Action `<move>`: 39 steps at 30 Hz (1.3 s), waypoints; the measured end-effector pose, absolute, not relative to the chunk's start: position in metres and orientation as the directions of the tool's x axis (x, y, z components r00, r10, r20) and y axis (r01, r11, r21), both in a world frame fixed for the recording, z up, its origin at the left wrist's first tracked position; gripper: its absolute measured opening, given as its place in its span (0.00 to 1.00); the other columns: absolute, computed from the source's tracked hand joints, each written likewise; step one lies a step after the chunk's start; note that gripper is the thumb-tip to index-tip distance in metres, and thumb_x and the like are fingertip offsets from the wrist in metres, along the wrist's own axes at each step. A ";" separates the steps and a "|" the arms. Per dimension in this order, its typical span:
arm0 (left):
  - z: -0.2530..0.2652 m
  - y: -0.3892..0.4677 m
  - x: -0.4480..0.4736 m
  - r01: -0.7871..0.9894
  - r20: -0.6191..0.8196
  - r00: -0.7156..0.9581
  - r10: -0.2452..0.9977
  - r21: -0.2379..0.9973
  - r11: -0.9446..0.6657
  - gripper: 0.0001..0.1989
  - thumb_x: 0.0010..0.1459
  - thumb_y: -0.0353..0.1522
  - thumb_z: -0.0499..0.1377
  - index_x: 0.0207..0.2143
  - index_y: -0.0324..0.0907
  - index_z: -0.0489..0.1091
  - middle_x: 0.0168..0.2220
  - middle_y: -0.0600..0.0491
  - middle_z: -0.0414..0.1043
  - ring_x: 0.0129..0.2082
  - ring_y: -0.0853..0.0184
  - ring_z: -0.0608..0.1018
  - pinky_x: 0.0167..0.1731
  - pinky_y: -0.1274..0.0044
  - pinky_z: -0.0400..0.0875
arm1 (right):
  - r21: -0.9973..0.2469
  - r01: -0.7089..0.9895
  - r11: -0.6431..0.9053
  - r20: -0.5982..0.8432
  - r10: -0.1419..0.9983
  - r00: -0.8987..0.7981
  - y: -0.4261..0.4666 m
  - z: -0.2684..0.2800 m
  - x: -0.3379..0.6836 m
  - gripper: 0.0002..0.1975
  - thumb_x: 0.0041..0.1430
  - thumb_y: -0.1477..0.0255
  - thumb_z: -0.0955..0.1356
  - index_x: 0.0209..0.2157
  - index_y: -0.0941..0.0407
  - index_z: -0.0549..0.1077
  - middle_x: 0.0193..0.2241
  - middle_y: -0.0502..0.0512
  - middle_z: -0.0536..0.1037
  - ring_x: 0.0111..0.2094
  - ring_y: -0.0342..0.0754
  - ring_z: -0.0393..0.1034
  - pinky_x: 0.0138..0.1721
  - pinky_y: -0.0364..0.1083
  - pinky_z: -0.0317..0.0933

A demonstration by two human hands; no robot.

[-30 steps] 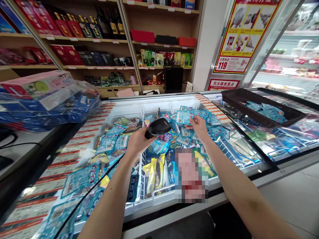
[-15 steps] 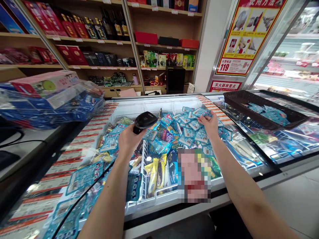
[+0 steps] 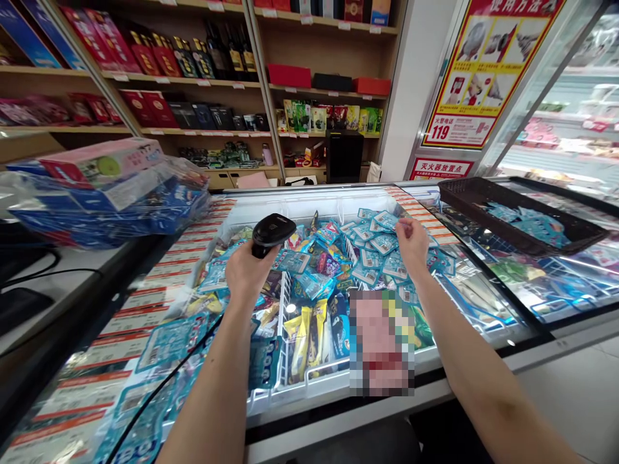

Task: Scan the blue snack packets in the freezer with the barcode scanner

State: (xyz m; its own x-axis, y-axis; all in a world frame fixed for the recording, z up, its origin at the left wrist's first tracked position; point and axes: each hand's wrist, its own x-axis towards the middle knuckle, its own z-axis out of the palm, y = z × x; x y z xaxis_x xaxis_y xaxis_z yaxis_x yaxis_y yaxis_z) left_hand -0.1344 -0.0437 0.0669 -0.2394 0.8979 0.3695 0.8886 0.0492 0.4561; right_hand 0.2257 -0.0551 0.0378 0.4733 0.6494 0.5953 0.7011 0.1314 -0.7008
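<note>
My left hand point(image 3: 246, 274) is wrapped round the handle of a black barcode scanner point(image 3: 273, 232), whose head stands above the freezer's contents. A black cable point(image 3: 164, 380) runs down from it past my forearm. My right hand point(image 3: 413, 245) has its fingers curled in beside a pile of flat blue packets point(image 3: 384, 243) at the freezer's right. Its fingertips are close to the right edge of the uppermost packet point(image 3: 387, 221); nothing shows between them. More blue packets point(image 3: 171, 341) lie on the label-covered glass at the left.
White wire baskets point(image 3: 285, 322) hold yellow-wrapped ice creams point(image 3: 309, 335) and other packs. A pixelated pink object point(image 3: 382, 341) lies at the front edge. A dark brown tray point(image 3: 570, 241) with blue packets sits right. Plastic-wrapped boxes point(image 3: 111, 187) are stacked left; shelves point(image 3: 329, 22) stand behind.
My right hand has drawn back slightly from the packet it was touching, and its fingers have curled in. The scanner in my left hand has shifted a little left. The view has moved slightly.
</note>
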 end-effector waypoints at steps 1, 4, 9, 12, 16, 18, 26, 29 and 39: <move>0.068 -0.044 -0.135 0.884 0.373 -0.253 0.893 0.463 0.057 0.28 0.50 0.55 0.52 0.37 0.43 0.75 0.33 0.44 0.76 0.35 0.51 0.77 0.29 0.72 0.65 | -0.678 0.716 0.165 0.596 0.694 0.404 -0.055 0.039 0.219 0.16 0.62 0.61 0.61 0.41 0.57 0.73 0.32 0.58 0.75 0.34 0.52 0.69 0.43 0.52 0.63; 0.069 -0.044 -0.138 0.866 0.375 -0.280 0.884 0.496 0.064 0.28 0.50 0.55 0.52 0.38 0.43 0.75 0.33 0.44 0.76 0.35 0.51 0.77 0.30 0.71 0.66 | -0.603 0.748 0.278 0.559 0.816 0.147 -0.052 0.040 0.192 0.14 0.63 0.63 0.61 0.39 0.54 0.75 0.36 0.57 0.78 0.35 0.51 0.70 0.42 0.49 0.63; 0.071 -0.043 -0.144 0.844 0.379 -0.301 0.875 0.533 0.060 0.27 0.51 0.55 0.52 0.38 0.44 0.75 0.33 0.45 0.77 0.35 0.53 0.78 0.31 0.71 0.67 | -0.463 0.791 0.400 0.371 0.898 -0.237 -0.039 0.043 0.137 0.15 0.65 0.64 0.62 0.41 0.53 0.77 0.39 0.55 0.78 0.38 0.50 0.71 0.43 0.48 0.62; 0.071 -0.043 -0.147 0.831 0.391 -0.322 0.862 0.553 0.059 0.27 0.51 0.55 0.53 0.38 0.43 0.74 0.34 0.45 0.77 0.36 0.54 0.78 0.32 0.72 0.67 | -0.408 0.816 0.410 0.263 0.909 -0.325 -0.028 0.042 0.105 0.14 0.64 0.65 0.63 0.44 0.56 0.76 0.42 0.58 0.77 0.44 0.52 0.71 0.45 0.48 0.62; 0.070 -0.043 -0.150 0.821 0.405 -0.333 0.851 0.568 0.051 0.28 0.52 0.55 0.52 0.39 0.43 0.74 0.34 0.45 0.77 0.37 0.53 0.78 0.33 0.72 0.67 | -0.354 0.856 0.377 0.213 0.923 -0.319 -0.013 0.036 0.070 0.24 0.65 0.55 0.59 0.45 0.58 0.76 0.41 0.64 0.76 0.48 0.57 0.68 0.49 0.53 0.60; 0.070 -0.043 -0.150 0.820 0.412 -0.336 0.847 0.570 0.048 0.27 0.52 0.55 0.52 0.39 0.43 0.74 0.34 0.45 0.77 0.37 0.53 0.78 0.33 0.72 0.67 | -0.332 0.868 0.369 0.227 0.925 -0.306 -0.009 0.034 0.055 0.30 0.64 0.49 0.56 0.44 0.59 0.76 0.42 0.66 0.75 0.51 0.60 0.65 0.50 0.55 0.59; 0.073 -0.044 -0.147 0.812 0.398 -0.358 0.845 0.580 0.070 0.26 0.51 0.54 0.54 0.36 0.42 0.74 0.32 0.46 0.76 0.36 0.53 0.77 0.32 0.72 0.67 | -0.445 0.815 0.372 0.119 0.926 -0.358 -0.004 0.042 0.045 0.28 0.45 0.55 0.74 0.44 0.58 0.73 0.45 0.63 0.74 0.50 0.59 0.67 0.49 0.52 0.61; 0.073 -0.044 -0.146 0.820 0.379 -0.332 0.864 0.568 0.066 0.26 0.51 0.54 0.54 0.36 0.43 0.74 0.33 0.45 0.77 0.36 0.52 0.77 0.31 0.72 0.66 | -0.618 0.766 0.177 0.045 0.981 -0.190 -0.007 0.046 0.067 0.32 0.43 0.61 0.76 0.49 0.58 0.69 0.44 0.59 0.75 0.43 0.55 0.71 0.43 0.50 0.65; 0.069 -0.048 -0.125 0.866 0.387 -0.151 0.910 0.495 -0.066 0.27 0.51 0.55 0.53 0.36 0.43 0.75 0.33 0.46 0.77 0.34 0.56 0.77 0.27 0.75 0.63 | -0.923 0.377 0.080 0.165 0.966 0.198 -0.040 0.037 0.162 0.13 0.48 0.61 0.71 0.32 0.55 0.73 0.32 0.54 0.76 0.38 0.55 0.73 0.35 0.53 0.71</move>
